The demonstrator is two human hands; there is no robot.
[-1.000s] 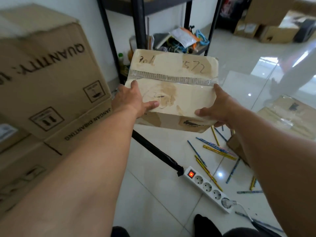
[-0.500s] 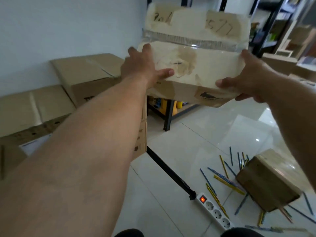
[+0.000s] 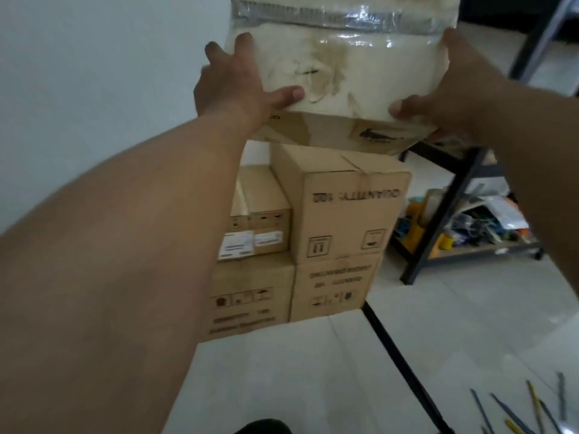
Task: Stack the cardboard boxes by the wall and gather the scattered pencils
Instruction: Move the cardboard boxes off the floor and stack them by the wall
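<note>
A taped cardboard box (image 3: 338, 67) at the top of the frame is cut off by the upper edge. Fingers of the right hand (image 3: 451, 89) are hidden beneath it. Print on the stacked boxes (image 3: 341, 214) at centre is blurred, and the left forearm (image 3: 125, 261) covers their left side. At lower right, pencils (image 3: 513, 415) run off the bottom edge.

The left forearm (image 3: 125, 261) and right forearm (image 3: 539, 189) are bare right to the picture's edge. The left hand (image 3: 232, 86) and right hand (image 3: 454, 89) are bare too, with blunt-tipped fingers (image 3: 242, 48) and short thumbnails. A dark rounded shape (image 3: 263, 426) at the bottom edge may be clothing or footwear; it is too blurred to tell.
</note>
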